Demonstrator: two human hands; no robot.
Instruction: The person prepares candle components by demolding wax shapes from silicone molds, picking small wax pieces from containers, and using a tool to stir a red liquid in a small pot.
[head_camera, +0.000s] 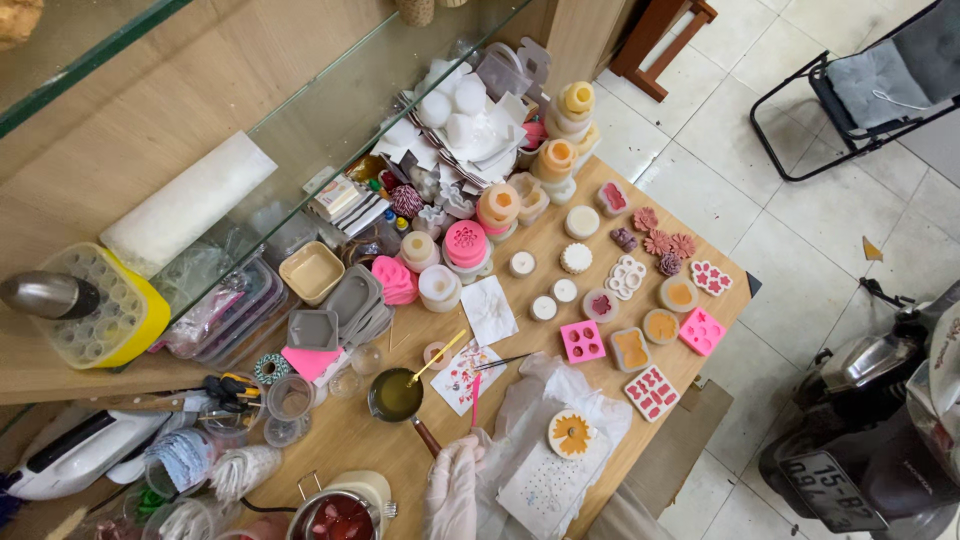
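A small dark metal saucepan of yellowish liquid (396, 396) sits on the wooden table (360, 440), handle slanting down-right toward a white-gloved hand (452, 487) just below it, fingers loosely extended, holding nothing. Which hand is unclear; the other is unseen.

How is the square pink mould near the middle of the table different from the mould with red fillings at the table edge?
The square pink mould is bright pink, and its hollows look empty; the red-filled mould is pale, and its hollows hold dark red pieces. The pink mould has a few hollows, while the red-filled mould has more, set in rows. The pink mould lies further in on the table; the red-filled mould lies by its edge. Both lie flat with hollows facing up.
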